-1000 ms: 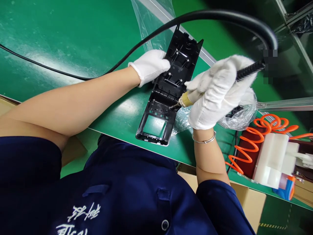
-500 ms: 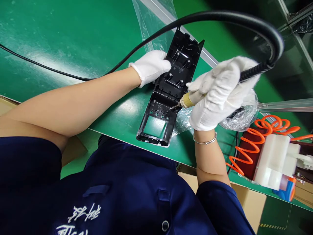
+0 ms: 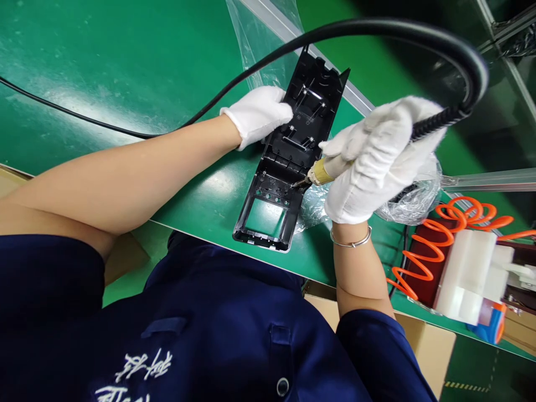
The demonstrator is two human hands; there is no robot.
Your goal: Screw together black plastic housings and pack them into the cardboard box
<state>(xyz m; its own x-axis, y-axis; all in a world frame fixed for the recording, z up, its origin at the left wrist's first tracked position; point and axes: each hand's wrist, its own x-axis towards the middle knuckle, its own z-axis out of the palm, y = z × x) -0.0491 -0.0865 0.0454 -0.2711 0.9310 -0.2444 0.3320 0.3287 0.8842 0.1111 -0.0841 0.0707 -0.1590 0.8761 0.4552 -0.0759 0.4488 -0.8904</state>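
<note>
L hand [image 3: 257, 114]: gloved, flat on upper-left edge of black plastic housing [image 3: 288, 159], pinning it to the green table [image 3: 125, 61]; fingers partly hidden, pressing not gripping.
R hand [image 3: 372, 159]: gloved, fingers wrapped tight round powered screwdriver [image 3: 324, 170].
Tool: bit tip touching right edge of housing, abt mid-length; thick black cable [image 3: 419, 30] arcs overhead.
Housing: lies inside-up near table's front edge, clear plastic bag [image 3: 408, 204] just beside it.
Step (judged): working a fastening point on right side w/ the tip.
Next needs: tool kept square to hole, L hand firm so part can't twist.
Aside: orange coiled hose [image 3: 439, 240], white block [image 3: 469, 273] at right.
</note>
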